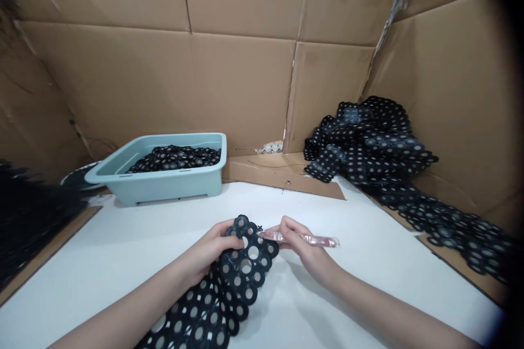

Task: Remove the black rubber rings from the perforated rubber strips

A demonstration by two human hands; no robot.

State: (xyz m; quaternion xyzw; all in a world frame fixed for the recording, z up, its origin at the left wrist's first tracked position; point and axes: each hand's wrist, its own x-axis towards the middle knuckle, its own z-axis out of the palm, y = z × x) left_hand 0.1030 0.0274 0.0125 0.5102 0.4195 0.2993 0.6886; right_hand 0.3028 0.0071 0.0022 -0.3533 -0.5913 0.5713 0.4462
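My left hand pinches the upper left edge of a black lace-like fabric patterned with round holes. The fabric hangs down from it toward the bottom of the view, below my left forearm. In my right hand is a slim pinkish tool, like a seam ripper or small pen-shaped cutter, gripped between thumb and fingers. Its tip meets the fabric's upper right edge, beside a tiny loose black bit. The exact form of the tip is too small to tell.
A pale blue-green plastic basin holding black pieces stands at the back left. More dotted black fabric is heaped at the back right and trails along the right edge. Dark material lies at far left. Cardboard walls enclose the white table.
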